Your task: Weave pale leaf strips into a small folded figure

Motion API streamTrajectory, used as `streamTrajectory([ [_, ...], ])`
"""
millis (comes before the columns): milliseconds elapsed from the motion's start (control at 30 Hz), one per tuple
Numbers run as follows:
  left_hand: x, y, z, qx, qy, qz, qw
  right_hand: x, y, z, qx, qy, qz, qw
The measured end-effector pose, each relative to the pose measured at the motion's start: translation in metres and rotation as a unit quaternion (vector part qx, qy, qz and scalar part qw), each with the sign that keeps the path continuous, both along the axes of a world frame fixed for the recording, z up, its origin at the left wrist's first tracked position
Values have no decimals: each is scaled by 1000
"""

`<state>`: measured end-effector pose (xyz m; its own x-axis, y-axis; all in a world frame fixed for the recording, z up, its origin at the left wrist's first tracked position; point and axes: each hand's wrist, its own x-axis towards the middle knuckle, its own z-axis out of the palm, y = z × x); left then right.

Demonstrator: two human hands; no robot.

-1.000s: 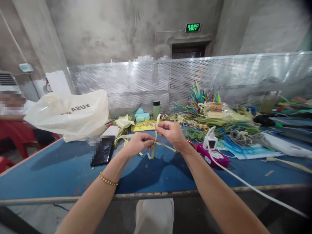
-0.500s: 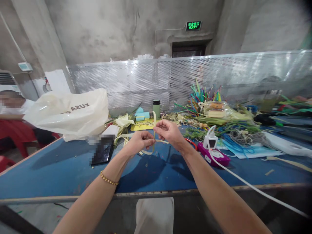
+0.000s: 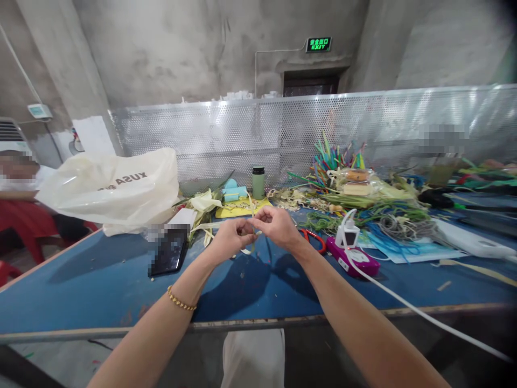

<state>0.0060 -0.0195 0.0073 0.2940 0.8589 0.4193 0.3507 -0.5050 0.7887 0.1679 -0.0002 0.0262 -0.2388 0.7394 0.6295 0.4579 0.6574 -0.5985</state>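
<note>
Above the blue table, my left hand point(image 3: 231, 237) is closed in a pinch on a pale, flat plant-fibre strip point(image 3: 251, 202), its wrist wearing a gold bead bracelet. Close against it on the right, the fingertips of my right hand point(image 3: 278, 227) pinch the same strip. One end stands up above the fingers, and part of it curls below them. Where the strip crosses between the fingertips is mostly hidden. Just beyond my hands lies a yellow sheet point(image 3: 226, 212) with scraps on it.
Left of my hands are a phone point(image 3: 168, 252) and a large plastic bag point(image 3: 113, 180). To the right lie red-handled scissors point(image 3: 322, 246) and a purple power strip point(image 3: 365, 265) with a white cable. Behind stand a green bottle point(image 3: 258, 186) and piled husks and cords.
My right hand has moved slightly down and closer to my left hand. Less of the strip's loose end shows, and the scissors' handles are more visible.
</note>
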Motion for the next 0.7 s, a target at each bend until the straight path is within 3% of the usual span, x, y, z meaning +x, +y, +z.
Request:
streamTrajectory([
  [100,0,0,0,5,14,11,1000,-2,1,-2,2,0,-3,1000],
  [267,-1,1,2,0,8,20,1000,1,-4,2,-84,43,63,993],
  [467,-1,2,0,-2,-1,3,1000,1,-6,4,-108,69,53,990],
  [700,-2,4,-1,8,-5,-4,1000,0,-3,1,-165,151,109,969],
])
